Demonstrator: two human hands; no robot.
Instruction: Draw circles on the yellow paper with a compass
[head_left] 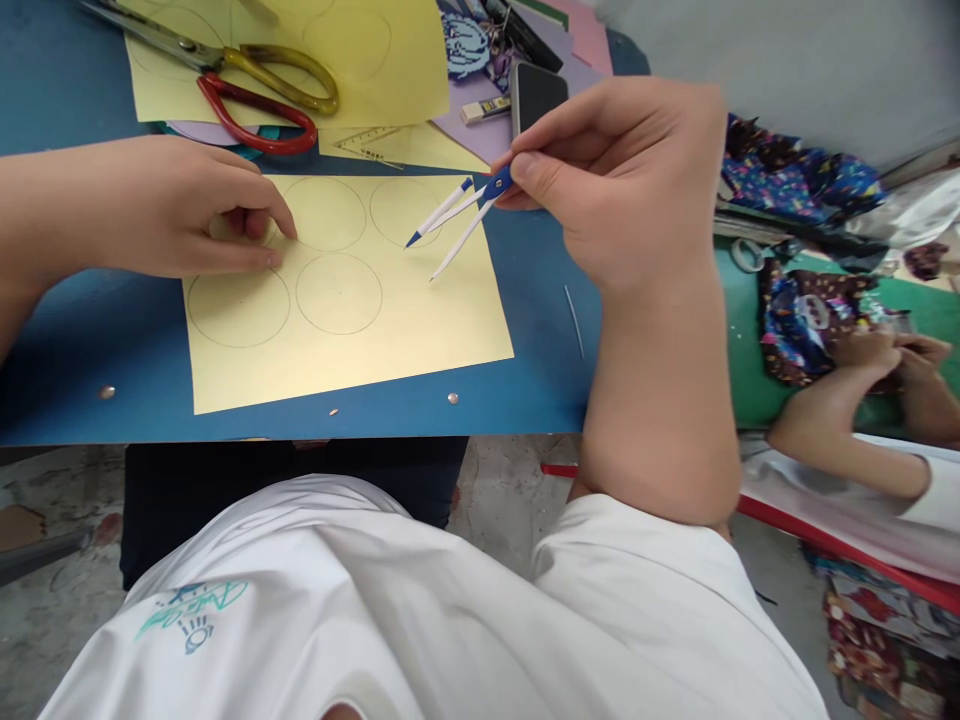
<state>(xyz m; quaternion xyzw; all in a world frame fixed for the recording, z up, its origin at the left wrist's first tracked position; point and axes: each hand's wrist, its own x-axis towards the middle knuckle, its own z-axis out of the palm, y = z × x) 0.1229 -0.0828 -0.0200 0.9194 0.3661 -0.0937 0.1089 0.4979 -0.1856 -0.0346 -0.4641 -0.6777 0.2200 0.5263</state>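
My right hand (600, 180) pinches the top of a drawing compass (465, 210), blue and white, between thumb and fingers. The compass hangs tilted over the right part of a yellow paper sheet (420, 330); whether its tips touch the sheet I cannot tell. Several thin pencil circles are drawn on the paper, one at lower middle (339, 293). Pressed on the sheet's upper left is my left hand (217, 210), thumb and index finger apart, the other fingers curled under, holding nothing. It partly covers the circles there.
Scissors (262, 90) with red and yellow handles lie on another yellow sheet (405, 60). Behind are a clear set square (367, 145), an eraser (486, 110) and a phone-like dark object (536, 95). A thin white stick (574, 320) lies right. Another person's hands (885, 350) work at a green table.
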